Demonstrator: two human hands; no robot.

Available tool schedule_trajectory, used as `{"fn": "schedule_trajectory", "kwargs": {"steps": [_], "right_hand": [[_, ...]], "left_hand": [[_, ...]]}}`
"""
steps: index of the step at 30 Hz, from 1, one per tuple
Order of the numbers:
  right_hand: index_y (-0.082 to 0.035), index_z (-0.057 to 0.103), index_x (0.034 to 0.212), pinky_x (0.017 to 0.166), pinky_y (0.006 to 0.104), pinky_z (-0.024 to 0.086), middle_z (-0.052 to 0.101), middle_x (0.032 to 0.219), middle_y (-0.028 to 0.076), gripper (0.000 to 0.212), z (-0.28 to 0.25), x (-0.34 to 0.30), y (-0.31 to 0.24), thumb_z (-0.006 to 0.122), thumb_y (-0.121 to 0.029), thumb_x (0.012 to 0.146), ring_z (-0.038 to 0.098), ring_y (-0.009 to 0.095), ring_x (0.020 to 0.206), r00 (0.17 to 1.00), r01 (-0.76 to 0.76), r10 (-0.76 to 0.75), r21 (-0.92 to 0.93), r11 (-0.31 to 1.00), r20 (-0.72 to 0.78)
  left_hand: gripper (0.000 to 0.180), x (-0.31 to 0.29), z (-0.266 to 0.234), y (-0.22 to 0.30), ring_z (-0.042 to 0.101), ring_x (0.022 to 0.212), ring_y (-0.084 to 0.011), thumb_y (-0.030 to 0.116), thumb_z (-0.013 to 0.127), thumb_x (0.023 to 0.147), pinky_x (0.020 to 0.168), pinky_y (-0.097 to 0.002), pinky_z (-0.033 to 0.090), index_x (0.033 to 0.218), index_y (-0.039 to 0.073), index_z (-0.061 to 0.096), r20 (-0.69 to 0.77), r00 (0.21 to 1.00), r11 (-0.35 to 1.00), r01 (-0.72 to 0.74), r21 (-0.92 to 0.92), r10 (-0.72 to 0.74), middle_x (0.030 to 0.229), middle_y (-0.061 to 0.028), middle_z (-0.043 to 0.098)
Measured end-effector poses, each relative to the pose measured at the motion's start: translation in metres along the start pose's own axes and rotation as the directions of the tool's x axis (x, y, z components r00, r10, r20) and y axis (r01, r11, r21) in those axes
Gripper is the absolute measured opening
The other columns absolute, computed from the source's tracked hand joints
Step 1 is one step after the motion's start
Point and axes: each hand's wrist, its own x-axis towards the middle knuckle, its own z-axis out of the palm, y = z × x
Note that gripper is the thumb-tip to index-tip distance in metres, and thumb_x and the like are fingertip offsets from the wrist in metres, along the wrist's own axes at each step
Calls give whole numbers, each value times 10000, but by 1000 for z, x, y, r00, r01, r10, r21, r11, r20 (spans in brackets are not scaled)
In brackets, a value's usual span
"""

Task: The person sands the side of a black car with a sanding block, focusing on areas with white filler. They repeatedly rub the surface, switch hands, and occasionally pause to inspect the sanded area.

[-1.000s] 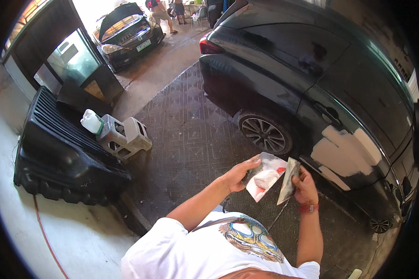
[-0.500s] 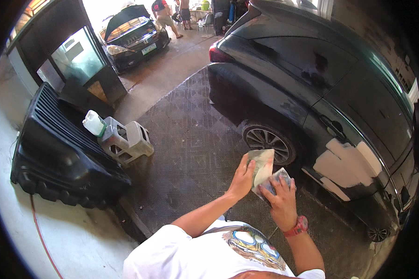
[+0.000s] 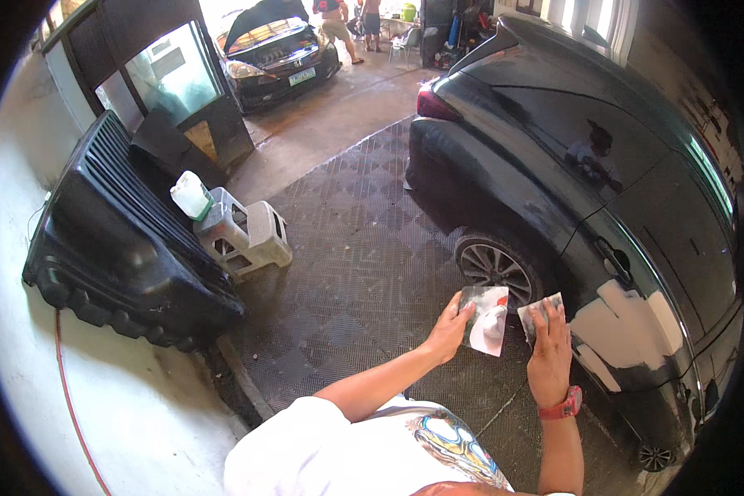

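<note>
My left hand (image 3: 446,332) grips the edge of a flat rectangular mixing plate (image 3: 475,304), which carries a smear of pale body filler (image 3: 489,329) with a spot of red on it. To the right, my right hand (image 3: 550,364) presses its fingers along a thin flat spreader (image 3: 527,319), its face partly covered by them. Plate and spreader are apart. Just beyond my right hand stands a dark car (image 3: 504,165), with beige filler patches (image 3: 624,326) spread over its rear door.
A wheel (image 3: 494,266) lies just past the plate. On the left are a black ribbed plastic liner (image 3: 132,240), grey step stools (image 3: 260,236) and a white jug (image 3: 192,195). Farther back, a car with its hood raised (image 3: 277,62) stands near people (image 3: 336,29). Patterned matting (image 3: 339,231) covers the floor.
My hands have drawn apart: the spreader has come off the plate and moved right, toward the car. The plate's filler now faces up in plain sight. The whole view has shifted slightly.
</note>
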Motion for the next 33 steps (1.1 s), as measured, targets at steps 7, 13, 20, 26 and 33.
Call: {"fn": "schedule_trajectory", "kwargs": {"steps": [7, 13, 20, 26, 33], "right_hand": [[-164, 706, 1271, 1204, 706, 173, 547, 1451, 164, 556, -11, 5, -24, 551, 97, 805, 388, 444, 1464, 995, -58, 55, 43, 997, 83], [-175, 704, 1266, 1189, 717, 197, 564, 1440, 123, 526, 3, -12, -44, 570, 69, 820, 447, 424, 1419, 986, 75, -81, 49, 996, 147], [-188, 670, 1308, 1203, 684, 243, 508, 1502, 129, 568, -45, -24, -48, 641, 62, 799, 464, 411, 1416, 980, 192, -200, 199, 961, 19], [-140, 469, 1441, 1049, 550, 510, 452, 1477, 241, 658, 39, -58, 2, 598, 88, 837, 478, 463, 1389, 978, -205, 187, 298, 932, 88], [-35, 425, 1469, 1088, 404, 495, 557, 1428, 172, 581, 29, -62, -17, 523, 74, 907, 615, 279, 1278, 919, -299, 370, 848, 437, 134]], "left_hand": [[595, 2, -16, 7, 461, 1396, -223, 312, 511, 1104, 1174, -339, 348, 1568, -26, 354, 82, 989, 961, -139, 240, 123, 1542, -159, 480], [696, -7, 0, 33, 320, 1533, -344, 406, 474, 1098, 1252, -376, 243, 1577, -73, 314, 276, 960, 940, -145, 308, 57, 1651, -271, 306], [693, 2, -6, 13, 477, 1418, -315, 295, 505, 1096, 1169, -434, 407, 1648, 39, 172, -59, 995, 973, 68, -221, -83, 1573, -227, 419], [556, -31, 36, 29, 622, 1251, -250, 193, 541, 1074, 1025, -421, 553, 1584, 91, 345, 127, 956, 933, 288, -214, -266, 1425, -110, 586], [442, -29, 47, 15, 581, 1287, -244, 205, 508, 1081, 1081, -421, 496, 1493, 54, 453, 104, 931, 910, 365, -198, -350, 1399, -113, 576]]}}
